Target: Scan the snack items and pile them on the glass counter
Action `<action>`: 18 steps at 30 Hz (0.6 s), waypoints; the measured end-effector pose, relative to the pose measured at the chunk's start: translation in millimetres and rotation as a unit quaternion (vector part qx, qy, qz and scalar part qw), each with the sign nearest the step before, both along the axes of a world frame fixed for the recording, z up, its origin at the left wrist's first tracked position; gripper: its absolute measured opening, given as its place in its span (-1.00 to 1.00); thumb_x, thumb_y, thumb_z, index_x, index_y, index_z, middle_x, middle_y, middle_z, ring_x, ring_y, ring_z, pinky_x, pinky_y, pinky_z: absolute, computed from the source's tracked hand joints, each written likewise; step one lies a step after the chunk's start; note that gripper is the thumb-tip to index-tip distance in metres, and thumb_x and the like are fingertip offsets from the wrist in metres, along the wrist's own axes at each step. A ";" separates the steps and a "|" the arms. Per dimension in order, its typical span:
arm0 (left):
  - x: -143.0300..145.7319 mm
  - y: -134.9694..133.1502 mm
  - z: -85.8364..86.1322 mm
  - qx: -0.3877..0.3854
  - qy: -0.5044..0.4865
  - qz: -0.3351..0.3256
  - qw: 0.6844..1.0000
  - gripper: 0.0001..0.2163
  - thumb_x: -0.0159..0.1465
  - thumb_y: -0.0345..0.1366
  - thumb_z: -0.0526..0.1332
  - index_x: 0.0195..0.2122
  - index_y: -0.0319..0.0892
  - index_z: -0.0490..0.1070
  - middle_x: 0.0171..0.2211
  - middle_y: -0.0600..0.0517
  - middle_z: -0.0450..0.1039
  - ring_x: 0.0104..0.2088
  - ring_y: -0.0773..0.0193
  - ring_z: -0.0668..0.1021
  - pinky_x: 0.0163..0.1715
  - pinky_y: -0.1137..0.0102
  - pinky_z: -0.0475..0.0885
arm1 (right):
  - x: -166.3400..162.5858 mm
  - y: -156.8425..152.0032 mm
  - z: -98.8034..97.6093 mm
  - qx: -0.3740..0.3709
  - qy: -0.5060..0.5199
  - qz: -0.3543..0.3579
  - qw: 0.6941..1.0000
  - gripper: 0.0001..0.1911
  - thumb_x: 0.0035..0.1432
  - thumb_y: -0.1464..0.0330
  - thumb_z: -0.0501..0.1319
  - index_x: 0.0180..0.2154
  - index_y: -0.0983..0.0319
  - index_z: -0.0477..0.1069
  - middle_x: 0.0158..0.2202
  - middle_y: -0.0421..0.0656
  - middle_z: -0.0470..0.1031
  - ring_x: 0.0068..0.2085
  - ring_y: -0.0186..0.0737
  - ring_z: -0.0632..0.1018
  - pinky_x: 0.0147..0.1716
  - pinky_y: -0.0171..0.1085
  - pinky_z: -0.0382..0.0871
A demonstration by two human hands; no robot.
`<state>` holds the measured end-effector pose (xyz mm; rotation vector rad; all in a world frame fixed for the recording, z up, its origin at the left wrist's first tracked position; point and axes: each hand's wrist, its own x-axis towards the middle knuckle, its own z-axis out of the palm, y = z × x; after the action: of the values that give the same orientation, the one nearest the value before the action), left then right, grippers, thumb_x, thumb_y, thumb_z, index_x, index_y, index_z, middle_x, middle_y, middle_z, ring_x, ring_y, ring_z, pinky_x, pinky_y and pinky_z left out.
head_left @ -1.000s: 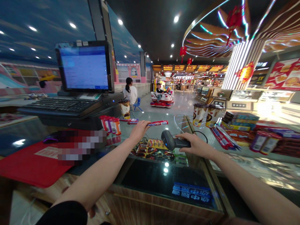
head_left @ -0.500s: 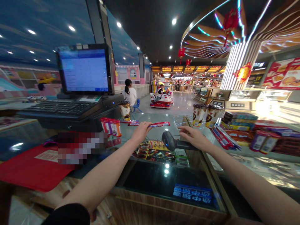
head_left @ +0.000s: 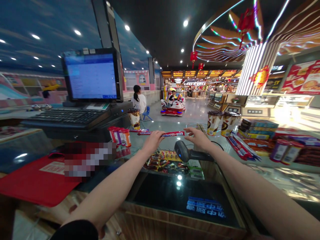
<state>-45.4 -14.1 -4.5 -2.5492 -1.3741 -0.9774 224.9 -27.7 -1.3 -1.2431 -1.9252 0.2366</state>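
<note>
Pinched in the fingers of my left hand (head_left: 153,141) is a red Mentos candy roll (head_left: 173,134), which points to the right just above the glass counter. Another red Mentos roll (head_left: 144,132) shows to the left of that hand; the fingers hide where the two meet. My right hand (head_left: 198,138) reaches to the free right end of the held roll, thumb and index finger apart around its tip. Whether they touch it is hard to see. A black barcode scanner (head_left: 183,151) lies below the right hand, its handle partly behind my forearm.
Left are a monitor (head_left: 91,76), a keyboard (head_left: 60,113) and a red mat (head_left: 32,183). Several candy tubes (head_left: 120,136) and a cup (head_left: 134,119) stand nearby. More cups (head_left: 230,124), candy rolls (head_left: 241,148) and boxes (head_left: 258,128) line the right. Beyond, a person (head_left: 140,100) sits.
My right hand has moved left and forward, from above the scanner to the roll's right end. My left hand keeps the roll, shifted slightly right in view.
</note>
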 end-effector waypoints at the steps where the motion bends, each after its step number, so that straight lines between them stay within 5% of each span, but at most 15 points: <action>1: 0.1 0.5 -0.4 0.001 0.000 -0.002 1.000 -0.76 0.32 -0.33 0.19 0.00 -0.11 0.46 -0.10 -0.07 0.49 -0.04 0.10 0.48 0.01 0.21 0.40 | -2.0 2.1 -1.1 0.002 0.004 0.004 1.000 -0.59 0.09 0.43 0.31 0.01 0.17 0.45 -0.10 -0.08 0.60 -0.20 -0.19 0.60 -0.15 -0.14 0.47; 18: 0.8 16.8 -11.0 0.061 -0.062 -0.030 0.996 -0.73 0.26 -0.33 0.26 0.00 -0.08 0.42 -0.02 -0.07 0.35 0.02 0.11 0.45 0.09 0.15 0.37 | -5.4 -5.5 1.6 0.029 0.049 0.021 0.998 -0.86 0.07 0.43 0.28 -0.26 0.18 0.50 -0.39 -0.23 0.54 -0.33 -0.26 0.53 -0.26 -0.26 0.37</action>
<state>-44.6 2.7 -15.5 -2.4904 -1.2308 -1.2086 219.5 -33.2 0.3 -1.1323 -1.8621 0.2568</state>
